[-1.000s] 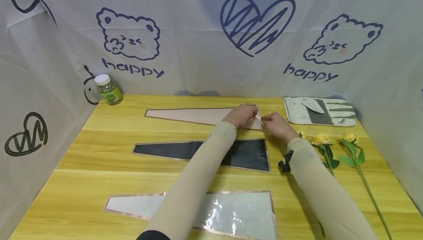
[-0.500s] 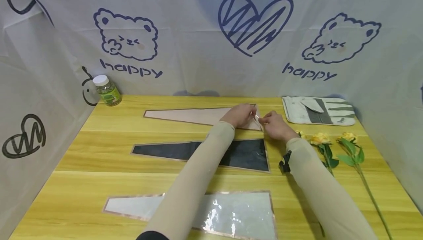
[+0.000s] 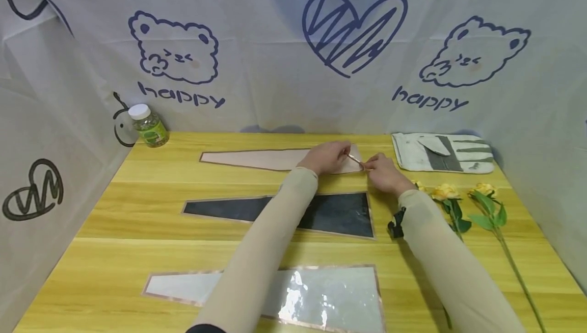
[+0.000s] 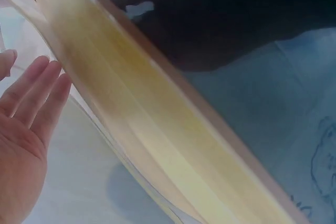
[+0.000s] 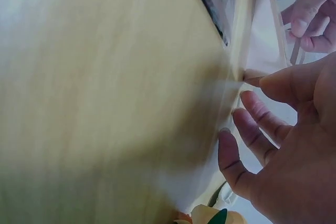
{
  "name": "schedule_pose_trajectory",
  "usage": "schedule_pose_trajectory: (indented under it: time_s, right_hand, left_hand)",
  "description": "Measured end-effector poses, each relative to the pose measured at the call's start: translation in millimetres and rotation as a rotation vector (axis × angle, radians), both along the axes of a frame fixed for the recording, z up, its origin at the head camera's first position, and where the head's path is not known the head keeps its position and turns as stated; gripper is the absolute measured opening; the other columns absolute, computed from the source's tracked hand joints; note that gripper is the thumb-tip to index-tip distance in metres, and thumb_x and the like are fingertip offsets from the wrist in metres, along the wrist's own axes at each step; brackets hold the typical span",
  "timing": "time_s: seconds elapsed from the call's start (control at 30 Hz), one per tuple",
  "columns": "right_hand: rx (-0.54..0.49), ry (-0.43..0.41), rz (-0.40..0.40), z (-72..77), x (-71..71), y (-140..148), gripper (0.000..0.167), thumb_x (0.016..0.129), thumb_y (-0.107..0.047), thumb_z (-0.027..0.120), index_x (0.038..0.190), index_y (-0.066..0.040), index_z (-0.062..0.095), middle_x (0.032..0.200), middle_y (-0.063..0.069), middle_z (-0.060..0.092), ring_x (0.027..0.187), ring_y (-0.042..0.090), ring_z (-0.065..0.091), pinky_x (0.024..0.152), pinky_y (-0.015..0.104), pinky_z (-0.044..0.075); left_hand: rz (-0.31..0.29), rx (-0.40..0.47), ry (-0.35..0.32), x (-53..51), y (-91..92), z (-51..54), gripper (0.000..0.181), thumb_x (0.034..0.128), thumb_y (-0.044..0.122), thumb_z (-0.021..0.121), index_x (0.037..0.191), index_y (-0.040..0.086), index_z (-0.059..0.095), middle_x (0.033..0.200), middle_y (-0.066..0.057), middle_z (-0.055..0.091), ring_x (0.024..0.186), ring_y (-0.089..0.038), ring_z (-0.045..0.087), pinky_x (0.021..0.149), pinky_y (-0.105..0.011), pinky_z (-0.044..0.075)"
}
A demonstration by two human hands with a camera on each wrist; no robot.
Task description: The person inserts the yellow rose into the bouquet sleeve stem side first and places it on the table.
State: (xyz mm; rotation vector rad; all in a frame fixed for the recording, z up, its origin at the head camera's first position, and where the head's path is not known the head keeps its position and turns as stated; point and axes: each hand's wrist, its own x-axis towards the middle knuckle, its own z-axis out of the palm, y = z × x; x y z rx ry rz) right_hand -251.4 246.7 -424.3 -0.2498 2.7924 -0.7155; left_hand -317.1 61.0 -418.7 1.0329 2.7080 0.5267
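Note:
A long tapered pink sheet [image 3: 261, 159] with a dark border lies at the back of the table, its wide end to the right. My left hand [image 3: 323, 157] pinches the edge at that wide end, and part of the sheet is hidden under the hand. At the near right corner, my right hand [image 3: 386, 175] pinches the sheet between thumb and finger. A thin, lifted strip of edge [image 3: 354, 159] runs between both hands. In the right wrist view the thumb of the right hand [image 5: 294, 114] presses on the corner, while the left hand [image 5: 317, 19] holds a narrow strip.
Nearer me lie a black tapered sheet [image 3: 341, 214] and a glossy whitish one [image 3: 337, 292], partly under the left sleeve. Yellow roses [image 3: 445, 191] with long stems and a folded white-and-grey glove [image 3: 442, 153] are at right. A lidded jar [image 3: 150, 126] stands at back left.
My left hand has shifted slightly left, lifting or folding the wide end's edge, so the strip between the hands shows more. The right hand has hardly moved.

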Motion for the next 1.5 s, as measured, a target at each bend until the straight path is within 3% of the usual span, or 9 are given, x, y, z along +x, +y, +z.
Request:
schedule_pose_trajectory:
  time_s: [0.3, 0.4, 0.5, 0.6, 0.8, 0.97, 1.13, 1.3, 1.5]
  right_hand:
    - [-0.063, 0.030, -0.003, 12.0, 0.2, -0.5, 0.050, 0.092, 0.002, 0.031, 0.138, 0.006, 0.051, 0.129, 0.031, 0.047, 0.115, 0.041, 0.044, 0.090, 0.050, 0.037]
    - [-0.087, 0.065, -0.032, 21.8, 7.6, 1.3, 0.044, 0.098, -0.002, 0.035, 0.138, 0.007, 0.050, 0.132, 0.030, 0.046, 0.120, 0.043, 0.044, 0.095, 0.053, 0.038]
    - [-0.088, 0.099, -0.067, 34.8, 20.8, 5.9, 0.041, 0.102, -0.009, 0.041, 0.138, 0.007, 0.049, 0.133, 0.028, 0.045, 0.124, 0.045, 0.043, 0.099, 0.057, 0.036]
    - [-0.067, 0.116, -0.085, 48.9, 39.2, 12.4, 0.040, 0.104, -0.015, 0.043, 0.137, 0.007, 0.050, 0.130, 0.027, 0.046, 0.120, 0.045, 0.045, 0.095, 0.058, 0.039]
    - [0.012, 0.101, -0.087, 65.5, 87.2, 32.6, 0.032, 0.103, -0.019, 0.049, 0.119, 0.007, 0.060, 0.108, 0.021, 0.060, 0.090, 0.033, 0.059, 0.073, 0.048, 0.049]
    - [0.125, 0.021, -0.059, 60.0, 123.0, 50.3, 0.026, 0.099, -0.025, 0.060, 0.094, 0.001, 0.060, 0.081, 0.008, 0.060, 0.065, 0.021, 0.052, 0.057, 0.038, 0.043]
    - [0.189, -0.117, -0.042, 45.9, 146.6, 63.8, 0.031, 0.096, -0.028, 0.065, 0.093, 0.001, 0.056, 0.076, 0.005, 0.055, 0.062, 0.019, 0.047, 0.056, 0.036, 0.039]
    - [0.125, -0.267, -0.068, 30.2, 159.7, 66.3, 0.026, 0.094, -0.025, 0.067, 0.094, -0.001, 0.058, 0.069, 0.005, 0.054, 0.056, 0.018, 0.049, 0.055, 0.034, 0.040]
    - [0.104, -0.257, -0.084, 18.1, 162.1, 62.8, 0.014, 0.094, -0.012, 0.065, 0.083, -0.005, 0.061, 0.062, 0.003, 0.056, 0.051, 0.017, 0.055, 0.053, 0.034, 0.045]
  left_hand:
    - [0.008, -0.010, 0.043, 2.2, -4.3, -0.4, 0.014, 0.1051, 0.019, 0.047, 0.113, 0.015, 0.058, 0.110, -0.001, 0.063, 0.098, -0.017, 0.060, 0.086, -0.034, 0.047]
    - [0.014, -0.012, 0.053, 2.4, -4.7, -1.6, 0.015, 0.1052, 0.020, 0.047, 0.114, 0.015, 0.058, 0.114, -0.001, 0.063, 0.102, -0.018, 0.061, 0.088, -0.034, 0.047]
    - [0.012, -0.015, 0.055, 3.1, -4.3, -1.9, 0.016, 0.1054, 0.021, 0.047, 0.115, 0.015, 0.059, 0.115, -0.001, 0.064, 0.103, -0.018, 0.061, 0.088, -0.034, 0.047]
    - [0.009, -0.024, 0.063, 3.6, -3.5, -1.2, 0.017, 0.1055, 0.022, 0.046, 0.116, 0.016, 0.059, 0.116, -0.001, 0.064, 0.103, -0.017, 0.061, 0.088, -0.033, 0.046]
    - [0.001, -0.027, 0.067, 3.4, -0.3, 0.2, 0.021, 0.1058, 0.023, 0.046, 0.119, 0.018, 0.062, 0.118, 0.001, 0.064, 0.102, -0.016, 0.060, 0.089, -0.033, 0.046]
    - [0.002, -0.010, 0.065, 3.1, 0.0, -0.4, 0.023, 0.1055, 0.023, 0.047, 0.120, 0.017, 0.064, 0.120, 0.001, 0.064, 0.104, -0.015, 0.060, 0.090, -0.032, 0.046]
    - [-0.003, 0.005, 0.070, 2.7, -1.9, -3.0, 0.022, 0.1054, 0.023, 0.048, 0.119, 0.017, 0.065, 0.119, 0.001, 0.065, 0.104, -0.015, 0.061, 0.090, -0.031, 0.046]
    - [-0.001, 0.000, 0.074, 4.6, -2.4, -2.2, 0.023, 0.1052, 0.023, 0.048, 0.120, 0.017, 0.065, 0.119, 0.000, 0.065, 0.106, -0.015, 0.061, 0.091, -0.031, 0.046]
    - [0.007, -0.014, 0.071, 6.6, -1.4, -2.5, 0.023, 0.1051, 0.023, 0.049, 0.121, 0.017, 0.065, 0.120, 0.001, 0.065, 0.108, -0.015, 0.060, 0.093, -0.031, 0.045]
